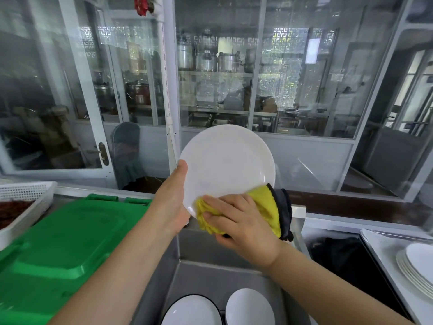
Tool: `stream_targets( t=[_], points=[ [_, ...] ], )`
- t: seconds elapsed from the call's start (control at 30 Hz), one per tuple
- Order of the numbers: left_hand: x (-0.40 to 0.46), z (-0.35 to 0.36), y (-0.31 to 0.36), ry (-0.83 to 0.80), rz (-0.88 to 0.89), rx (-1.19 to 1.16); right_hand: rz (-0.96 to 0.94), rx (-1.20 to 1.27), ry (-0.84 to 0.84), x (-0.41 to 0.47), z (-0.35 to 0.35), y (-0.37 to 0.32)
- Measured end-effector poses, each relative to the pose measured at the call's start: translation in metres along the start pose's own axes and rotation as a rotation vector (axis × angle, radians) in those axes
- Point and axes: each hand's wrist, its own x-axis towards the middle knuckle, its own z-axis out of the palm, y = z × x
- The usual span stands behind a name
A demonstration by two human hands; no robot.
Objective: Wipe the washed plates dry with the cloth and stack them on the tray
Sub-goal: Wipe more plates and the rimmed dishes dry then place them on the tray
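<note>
My left hand (173,202) grips the left rim of a white plate (227,160), held tilted up above the steel sink (210,273). My right hand (241,221) presses a yellow cloth with a dark edge (267,202) against the plate's lower edge, thumb wrapped under the cloth. Two white plates, one with a dark rim (192,310) and one plain (250,307), lie in the sink below. A stack of white plates (417,270) sits on the metal tray (379,245) at the right.
A green plastic lid (61,242) lies left of the sink. A white perforated basket (25,195) with dark red contents stands at the far left. A dark bin opening (337,256) sits between sink and tray. Glass partitions stand behind.
</note>
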Motion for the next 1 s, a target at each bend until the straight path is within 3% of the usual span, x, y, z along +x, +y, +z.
stream_targets(
  t=[0.13, 0.27, 0.33, 0.47, 0.6, 0.67, 0.77, 0.87, 0.93, 1.0],
  points=[
    [0.004, -0.002, 0.001, 0.061, 0.078, 0.082, 0.040, -0.123, 0.061, -0.017, -0.010, 0.023],
    [0.007, -0.005, -0.003, 0.159, 0.087, 0.109, 0.424, -0.083, 0.268, -0.016, -0.020, 0.043],
    [0.008, -0.006, -0.008, 0.192, 0.078, 0.113, 0.623, 0.012, 0.346, -0.010, -0.026, 0.049],
    [0.011, -0.009, -0.017, 0.221, 0.079, 0.083, 0.764, 0.239, 0.386, 0.009, -0.040, 0.056],
    [0.015, -0.007, -0.020, 0.258, 0.095, 0.089, 0.993, 0.693, 0.301, 0.017, -0.045, 0.054],
    [0.017, -0.007, -0.021, 0.250, 0.123, 0.119, 1.081, 0.799, 0.288, 0.013, -0.042, 0.053],
    [0.021, -0.007, -0.021, 0.259, 0.191, 0.265, 1.094, 0.774, 0.373, 0.010, -0.041, 0.049],
    [0.026, -0.007, -0.025, 0.367, 0.249, 0.483, 1.008, 0.610, 0.394, 0.008, -0.038, 0.040],
    [0.023, -0.003, -0.030, 0.358, 0.241, 0.416, 0.862, 0.454, 0.385, 0.006, -0.035, 0.031],
    [0.013, 0.007, -0.031, 0.263, 0.127, 0.210, 0.666, 0.267, 0.378, 0.003, -0.031, 0.025]
  ],
)
